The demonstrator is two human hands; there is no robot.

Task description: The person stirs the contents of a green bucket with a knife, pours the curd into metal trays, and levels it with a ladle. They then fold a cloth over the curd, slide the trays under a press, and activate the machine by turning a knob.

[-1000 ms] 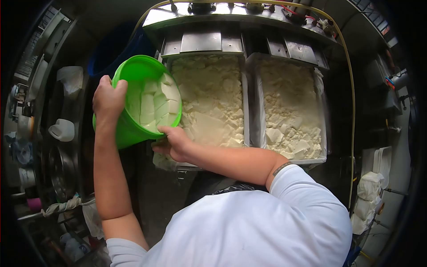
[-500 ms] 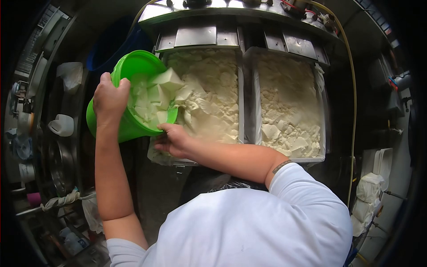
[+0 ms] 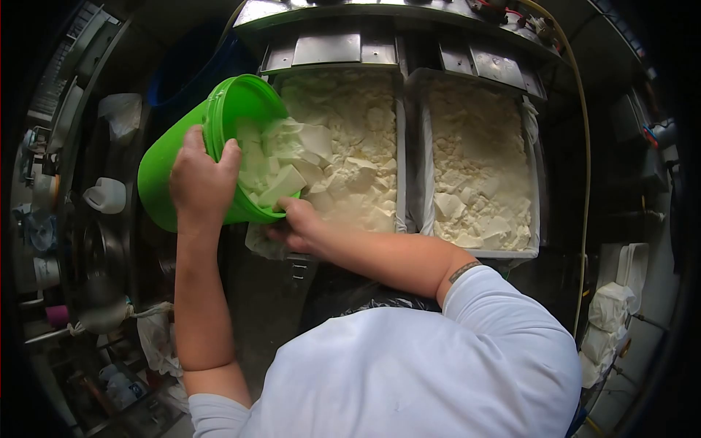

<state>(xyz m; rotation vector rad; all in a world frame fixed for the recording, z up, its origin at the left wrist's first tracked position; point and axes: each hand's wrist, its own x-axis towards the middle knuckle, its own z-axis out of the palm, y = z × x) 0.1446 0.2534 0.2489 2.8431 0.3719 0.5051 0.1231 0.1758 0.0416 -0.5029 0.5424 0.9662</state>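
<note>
A bright green bucket [image 3: 164, 171] lies tipped on its side, its mouth facing right over the left tray. My left hand [image 3: 204, 175] grips it near the upper rim, thumb and fingers closed round the edge. At the lower lip of the mouth, my right hand [image 3: 298, 225] holds the rim from below. Soft white curd chunks [image 3: 283, 186], resembling tofu curd, slide out of the bucket. They land on the pale curd [image 3: 358, 139] filling the cloth-lined left tray [image 3: 401, 160]. Part of the bucket's underside and my right fingertips are hidden.
To the right stands a second cloth-lined tray [image 3: 534, 219] full of broken curd [image 3: 478, 168]. A metal shelf [image 3: 398, 12] runs behind both trays. A yellowish hose [image 3: 586, 146] hangs at the right. Shelving with a white jug [image 3: 106, 196] lines the left side.
The bucket has tilted further, its base rising and its mouth shifting right. More curd chunks have spilled into the left tray. Both hands have moved right with the rim.
</note>
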